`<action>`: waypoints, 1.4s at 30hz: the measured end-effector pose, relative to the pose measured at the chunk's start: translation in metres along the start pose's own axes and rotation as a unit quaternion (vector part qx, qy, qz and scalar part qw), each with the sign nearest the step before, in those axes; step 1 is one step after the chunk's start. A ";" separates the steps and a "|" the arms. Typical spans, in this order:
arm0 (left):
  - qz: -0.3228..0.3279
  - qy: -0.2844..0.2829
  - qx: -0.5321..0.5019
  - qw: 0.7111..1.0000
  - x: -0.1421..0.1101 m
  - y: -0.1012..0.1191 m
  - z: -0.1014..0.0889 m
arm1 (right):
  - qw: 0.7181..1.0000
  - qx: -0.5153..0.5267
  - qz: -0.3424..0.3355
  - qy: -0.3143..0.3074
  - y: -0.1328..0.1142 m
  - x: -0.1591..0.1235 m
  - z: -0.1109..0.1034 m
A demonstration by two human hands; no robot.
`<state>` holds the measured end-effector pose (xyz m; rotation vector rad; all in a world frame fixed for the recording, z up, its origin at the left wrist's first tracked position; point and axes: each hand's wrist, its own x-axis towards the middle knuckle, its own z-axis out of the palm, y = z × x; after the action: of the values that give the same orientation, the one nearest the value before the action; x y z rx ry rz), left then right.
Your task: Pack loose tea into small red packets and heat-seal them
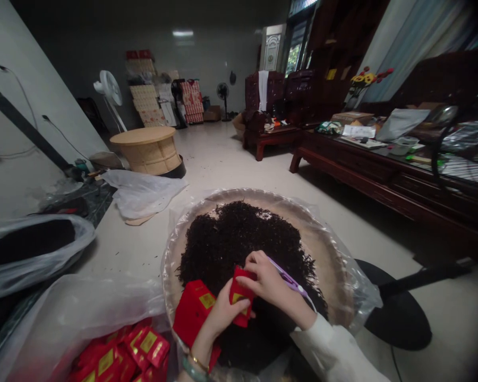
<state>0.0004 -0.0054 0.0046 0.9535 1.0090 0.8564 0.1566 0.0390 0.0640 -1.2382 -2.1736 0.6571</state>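
My left hand is closed around a small red packet with a yellow label, held upright above a heap of dark loose tea leaves. At the packet's top edge, the fingers of my right hand pinch it. A long purple plastic tool shows beside my right hand and wrist; whether the hand holds it is unclear. The leaves lie in a wide round shallow basket lined with clear plastic. More flat red packets lie at the basket's left side, near my left wrist.
A plastic bag at lower left holds several filled red packets. Beyond it stands an open bag of dark leaves. A black fan base is right of the basket. A low dark wooden table runs along the right.
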 end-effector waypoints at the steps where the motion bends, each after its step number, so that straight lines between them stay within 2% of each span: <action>1: -0.011 -0.005 -0.020 1.000 -0.001 -0.002 0.002 | 1.000 -0.020 0.000 -0.005 0.000 0.000 0.000; 5: -0.018 -0.015 -0.086 0.996 -0.001 -0.007 0.001 | 0.999 -0.039 -0.013 -0.007 0.002 -0.002 0.000; 9: -0.014 0.030 -0.104 0.994 0.000 -0.004 0.000 | 1.000 -0.013 -0.023 0.001 -0.001 -0.002 -0.005; 13: 0.035 0.039 -0.076 0.996 0.000 -0.002 0.003 | 0.997 0.043 0.016 -0.064 0.000 0.001 -0.005; 16: 0.032 0.006 -0.067 0.997 -0.001 -0.004 0.003 | 0.981 0.123 0.041 -0.141 0.005 0.002 -0.005; 18: 0.017 -0.010 -0.058 0.998 -0.002 -0.007 0.001 | 0.976 0.152 0.047 -0.148 0.007 0.001 -0.008; 20: 0.000 -0.008 -0.040 0.999 -0.002 -0.010 0.000 | 0.985 0.138 0.034 -0.094 0.007 0.000 -0.014; 22: -0.007 0.008 -0.022 1.000 -0.001 -0.011 -0.001 | 0.996 0.086 0.018 -0.032 0.005 -0.002 -0.020; 23: -0.003 0.017 -0.010 1.000 0.000 -0.012 -0.001 | 0.998 0.052 0.013 -0.022 0.003 -0.003 -0.022; 27: 0.039 0.051 0.053 0.997 0.003 -0.013 0.002 | 0.995 -0.033 -0.005 -0.090 -0.004 -0.007 -0.024; 30: 0.051 0.048 0.086 0.994 0.002 -0.014 0.003 | 0.994 0.009 0.000 -0.111 -0.006 -0.009 -0.022; 34: 0.061 0.068 0.112 0.990 0.001 -0.017 0.001 | 0.992 0.104 0.041 -0.052 0.002 -0.007 -0.025; 38: 0.056 0.081 0.112 0.989 0.001 -0.020 -0.001 | 0.977 0.189 0.091 0.029 0.019 -0.002 -0.030; 40: 0.048 0.073 0.089 0.992 0.000 -0.022 -0.001 | 0.972 0.190 0.106 0.093 0.026 0.000 -0.030; 42: 0.042 0.067 0.064 0.995 0.000 -0.023 -0.001 | 0.973 0.149 0.091 0.148 0.030 0.001 -0.029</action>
<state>0.0028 -0.0130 -0.0168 1.0654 1.1558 0.9445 0.1935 0.0576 0.0663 -1.2881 -1.6645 0.7842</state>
